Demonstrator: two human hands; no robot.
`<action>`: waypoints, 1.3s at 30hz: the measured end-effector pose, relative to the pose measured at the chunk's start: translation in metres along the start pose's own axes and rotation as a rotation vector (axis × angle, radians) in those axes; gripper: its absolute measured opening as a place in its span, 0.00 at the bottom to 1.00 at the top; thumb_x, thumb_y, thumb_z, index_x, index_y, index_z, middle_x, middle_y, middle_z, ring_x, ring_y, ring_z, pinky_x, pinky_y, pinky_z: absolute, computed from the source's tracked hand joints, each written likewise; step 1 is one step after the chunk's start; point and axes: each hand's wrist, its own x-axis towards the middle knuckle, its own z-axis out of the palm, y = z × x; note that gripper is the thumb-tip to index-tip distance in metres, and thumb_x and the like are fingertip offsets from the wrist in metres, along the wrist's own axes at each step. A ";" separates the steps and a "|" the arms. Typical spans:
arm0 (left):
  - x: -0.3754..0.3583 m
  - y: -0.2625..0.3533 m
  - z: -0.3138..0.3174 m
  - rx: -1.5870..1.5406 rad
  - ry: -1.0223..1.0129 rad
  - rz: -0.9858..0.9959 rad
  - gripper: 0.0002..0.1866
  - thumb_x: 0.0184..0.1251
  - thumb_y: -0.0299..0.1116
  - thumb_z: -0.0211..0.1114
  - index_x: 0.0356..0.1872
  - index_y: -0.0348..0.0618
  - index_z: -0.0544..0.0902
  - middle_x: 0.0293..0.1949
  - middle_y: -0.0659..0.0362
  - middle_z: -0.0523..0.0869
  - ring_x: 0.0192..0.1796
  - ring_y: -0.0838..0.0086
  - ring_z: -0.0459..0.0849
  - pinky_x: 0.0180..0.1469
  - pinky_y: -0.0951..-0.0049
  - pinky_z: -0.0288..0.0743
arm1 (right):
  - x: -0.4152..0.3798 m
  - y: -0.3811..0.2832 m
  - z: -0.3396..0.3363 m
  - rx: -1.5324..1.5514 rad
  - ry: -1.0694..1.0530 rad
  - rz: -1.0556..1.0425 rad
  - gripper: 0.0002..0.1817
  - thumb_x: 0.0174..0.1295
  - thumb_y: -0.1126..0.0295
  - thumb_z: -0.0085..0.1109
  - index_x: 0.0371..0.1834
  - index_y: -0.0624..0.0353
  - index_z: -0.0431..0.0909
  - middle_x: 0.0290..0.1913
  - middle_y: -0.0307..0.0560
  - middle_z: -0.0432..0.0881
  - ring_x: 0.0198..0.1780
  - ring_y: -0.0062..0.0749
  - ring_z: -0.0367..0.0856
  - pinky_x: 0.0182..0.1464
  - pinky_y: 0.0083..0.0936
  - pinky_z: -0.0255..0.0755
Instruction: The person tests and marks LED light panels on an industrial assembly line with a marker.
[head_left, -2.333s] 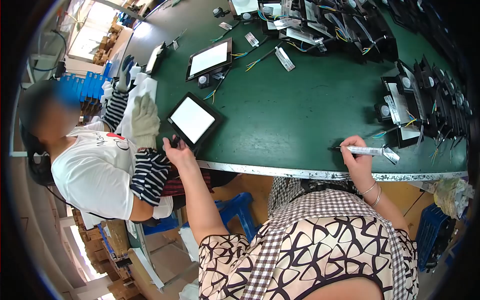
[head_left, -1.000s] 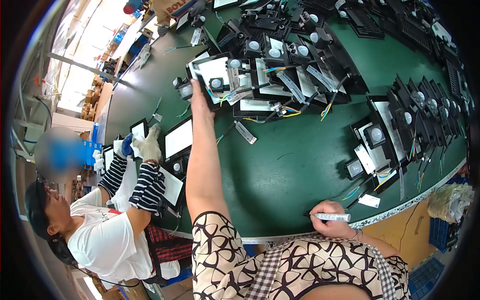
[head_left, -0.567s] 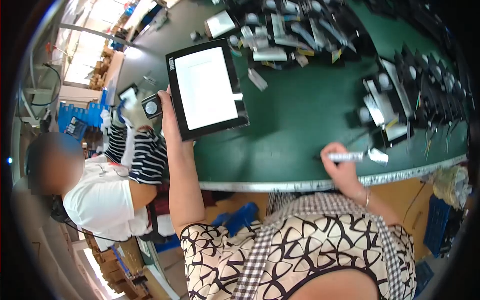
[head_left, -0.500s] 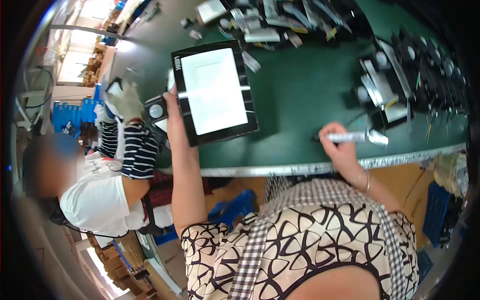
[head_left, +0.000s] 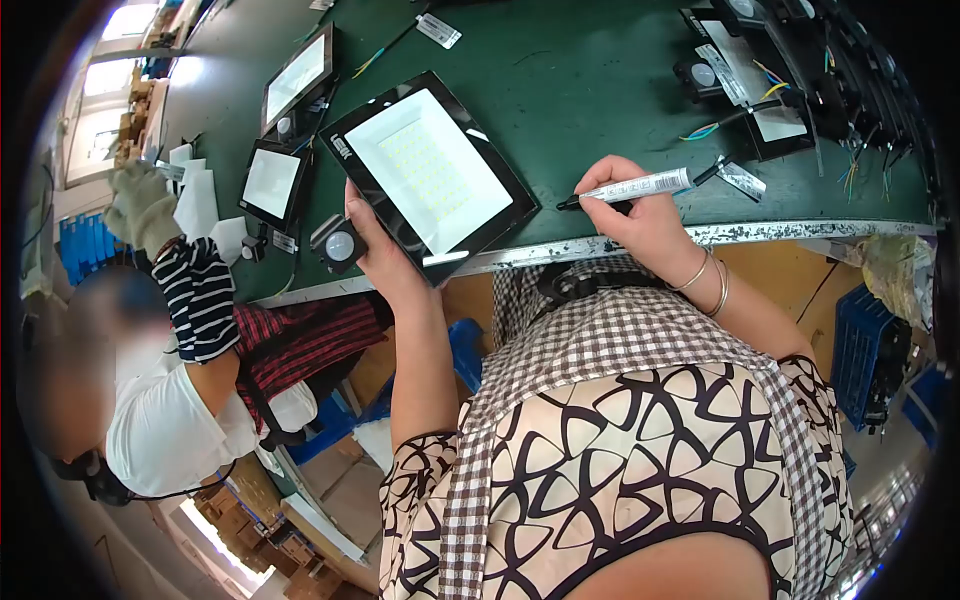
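My left hand point(head_left: 378, 245) is closed on the lower left edge of an LED floodlight point(head_left: 432, 172), its black-framed glass panel facing me and tilted. A black motion sensor with a white dome point(head_left: 338, 245) sticks out beside that hand; part of the hand is hidden behind the lamp. In my right hand point(head_left: 638, 218) is a white marker pen point(head_left: 650, 186), gripped between thumb and fingers. Its black end points left towards the lamp's right corner, with a gap between them. A cable with a white label point(head_left: 741, 181) lies just beyond the pen.
Black floodlights with loose wires point(head_left: 850, 110) are heaped at right, one lying face up point(head_left: 780, 123). Smaller floodlights point(head_left: 270, 182) lie at left on the green table point(head_left: 560, 90). A co-worker's gloved hand point(head_left: 145, 208) is at far left. The table's worn front edge point(head_left: 800, 232) runs before me.
The floodlight has turned, its top leaning left, and sits nearer the table edge. My right hand has moved left and up in view with the marker pen. The co-worker's glove has moved left.
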 end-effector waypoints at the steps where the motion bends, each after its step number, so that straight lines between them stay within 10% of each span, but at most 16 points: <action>1: 0.000 -0.002 0.000 -0.026 0.004 0.005 0.28 0.74 0.50 0.47 0.66 0.40 0.66 0.60 0.55 0.74 0.59 0.69 0.76 0.59 0.68 0.71 | 0.000 0.001 -0.001 -0.006 -0.003 0.001 0.04 0.58 0.73 0.59 0.33 0.59 0.75 0.26 0.29 0.72 0.26 0.09 0.66 0.27 0.12 0.60; 20: 0.017 0.001 -0.005 0.097 0.013 -0.100 0.25 0.75 0.44 0.50 0.62 0.32 0.70 0.59 0.53 0.75 0.58 0.71 0.75 0.61 0.71 0.68 | 0.015 -0.001 0.009 -0.315 -0.171 -0.086 0.04 0.54 0.71 0.58 0.30 0.57 0.75 0.31 0.36 0.74 0.41 0.28 0.70 0.45 0.26 0.64; 23: 0.018 -0.002 -0.008 0.098 0.009 -0.100 0.25 0.75 0.43 0.50 0.61 0.32 0.71 0.58 0.53 0.76 0.57 0.71 0.76 0.59 0.71 0.69 | 0.017 0.006 0.014 -0.310 -0.091 -0.233 0.05 0.53 0.71 0.59 0.26 0.60 0.75 0.19 0.36 0.72 0.23 0.17 0.68 0.25 0.19 0.61; 39: 0.020 -0.003 -0.009 0.099 0.004 -0.083 0.26 0.74 0.43 0.51 0.61 0.30 0.70 0.60 0.52 0.74 0.59 0.70 0.75 0.61 0.70 0.68 | 0.021 0.009 0.019 -0.286 -0.020 -0.278 0.04 0.54 0.70 0.58 0.27 0.58 0.76 0.20 0.38 0.73 0.22 0.21 0.68 0.24 0.22 0.61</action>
